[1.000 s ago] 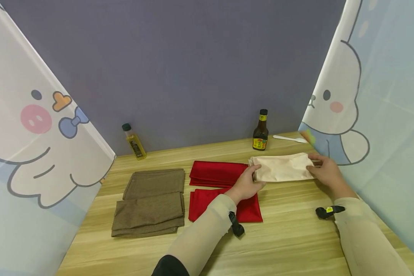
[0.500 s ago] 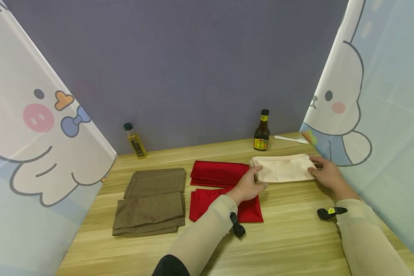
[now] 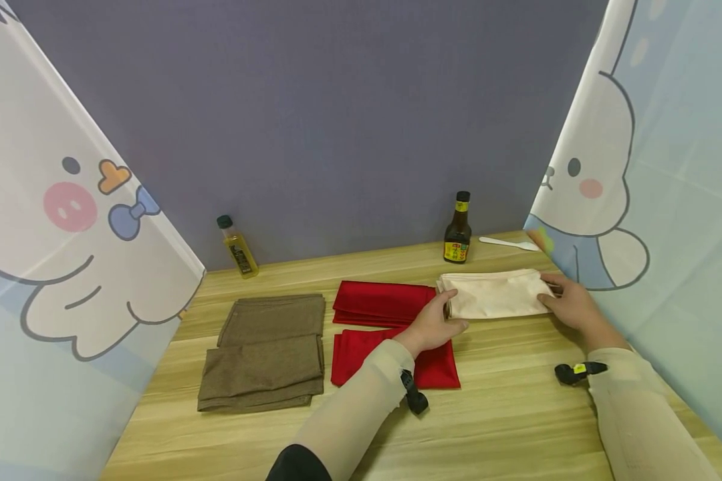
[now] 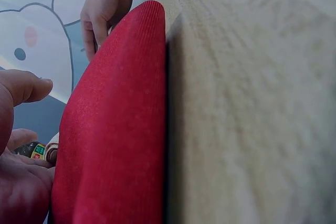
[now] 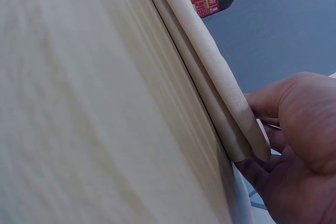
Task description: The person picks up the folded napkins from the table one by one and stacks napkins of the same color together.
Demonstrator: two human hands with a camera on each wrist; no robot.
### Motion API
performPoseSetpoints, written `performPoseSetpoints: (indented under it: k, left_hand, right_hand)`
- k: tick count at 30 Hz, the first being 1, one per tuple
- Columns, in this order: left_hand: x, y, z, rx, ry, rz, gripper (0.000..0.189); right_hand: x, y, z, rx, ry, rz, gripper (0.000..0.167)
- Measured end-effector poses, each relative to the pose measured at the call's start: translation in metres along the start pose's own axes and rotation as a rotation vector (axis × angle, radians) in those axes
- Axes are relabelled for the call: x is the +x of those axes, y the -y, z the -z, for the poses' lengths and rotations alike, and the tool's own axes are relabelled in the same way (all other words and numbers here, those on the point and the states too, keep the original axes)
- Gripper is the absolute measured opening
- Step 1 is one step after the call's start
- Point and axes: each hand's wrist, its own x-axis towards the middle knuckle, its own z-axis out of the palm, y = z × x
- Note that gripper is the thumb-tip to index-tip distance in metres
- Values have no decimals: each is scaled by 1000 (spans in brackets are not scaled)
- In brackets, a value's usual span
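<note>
Right hand (image 3: 573, 306) pinches right end of folded cream cloth (image 3: 498, 294), thumb above, fingers beneath. Left hand (image 3: 428, 325) at cloth's left end, thumb spread away, relaxed rather than clenched. Cream cloth lies on right side of wooden table (image 3: 505, 414), just in front of dark sauce bottle (image 3: 457, 240) and white utensil (image 3: 509, 243). Left sleeve (image 3: 361, 394) passes over nearer red cloth (image 3: 436, 367); farther red cloth (image 3: 382, 299) behind. Beyond, left: two brown cloths (image 3: 261, 367), yellow oil bottle (image 3: 241, 255).

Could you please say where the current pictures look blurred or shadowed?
Head view: cream cloth clear, evenly lit; left wrist view: tabletop blurred, dark shadow beside red cloth; right wrist view: tabletop soft at left, dark line under cream cloth.
</note>
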Motion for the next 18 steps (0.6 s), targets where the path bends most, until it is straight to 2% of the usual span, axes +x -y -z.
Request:
performPoseSetpoints:
  k: [7, 11, 14, 18]
  left_hand:
    - [1, 0, 0, 1, 7, 0, 81]
    - [0, 0, 2, -36, 14, -5, 82]
    - [-1, 0, 3, -55, 6, -35, 82]
    - [-4, -1, 5, -31, -23, -80, 80]
  right_hand:
    - [0, 5, 2, 5, 23, -8, 60]
    - [-1, 11, 5, 36, 26, -31, 61]
    - [-2, 15, 6, 78, 7, -62, 62]
    - [-1, 21, 5, 106, -39, -76, 61]
